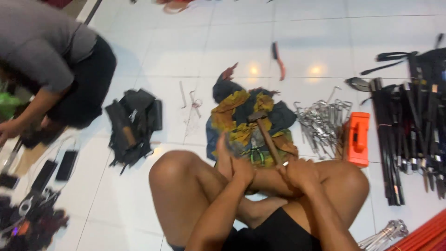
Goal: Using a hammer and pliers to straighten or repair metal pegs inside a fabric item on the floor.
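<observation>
Your right hand (299,173) has its fingers clamped on the butt of the hammer (265,135); the handle runs up and left, head over the cloth bundle (251,123). Your left hand (241,169) sits just beside it, fingers curled together, contents hidden

The hammer (265,135) in my right hand (299,173) has a brown handle and a dull grey head. Just beyond my fingers (241,169) lies a cloth (246,118), mottled yellow and dark blue with a touch of red. Right of my fingers sits an orange box (358,138), with silver hooks (320,122) between it and the cloth. Farther right are black straps (409,135). Left of my fingers is a black bag (132,123). Beyond the cloth lies a red brush (278,59). The floor (232,37) is white tile. The person (51,56) at far left wears grey over black.
</observation>
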